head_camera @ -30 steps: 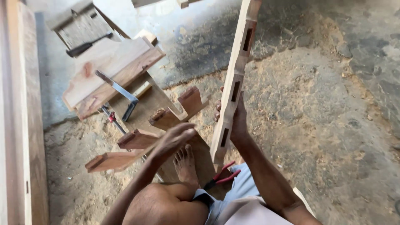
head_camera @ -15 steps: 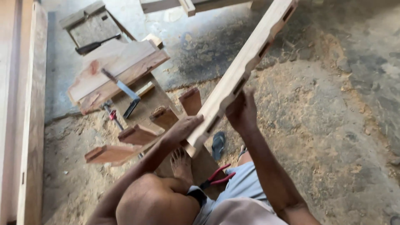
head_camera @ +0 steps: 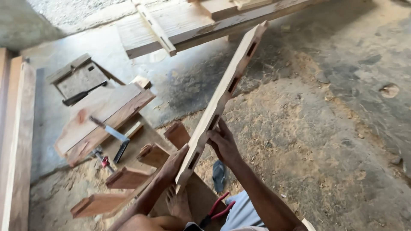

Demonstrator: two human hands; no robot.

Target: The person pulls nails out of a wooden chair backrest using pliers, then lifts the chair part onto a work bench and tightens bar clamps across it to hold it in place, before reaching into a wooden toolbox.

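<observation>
I hold a long pale wooden rail (head_camera: 227, 87) with several rectangular mortise slots cut in its side; it slants from my lap up toward the far right. My left hand (head_camera: 175, 164) grips its lower end from the left. My right hand (head_camera: 223, 145) grips it a little higher from the right. My bare foot (head_camera: 177, 204) rests on a board below the rail's lower end.
Short reddish wood blocks (head_camera: 152, 155) lie left of my hands. A try square (head_camera: 116, 139) and a thick plank (head_camera: 100, 119) sit further left, red-handled pliers (head_camera: 216, 209) by my leg, a sandal (head_camera: 219, 174) in sawdust. Long planks (head_camera: 17, 141) run along the left edge, boards (head_camera: 192, 21) at top.
The rail has swung from nearly upright down toward the right. Both hands kept their grip near its lower end. The view has tilted up, showing more boards at the top.
</observation>
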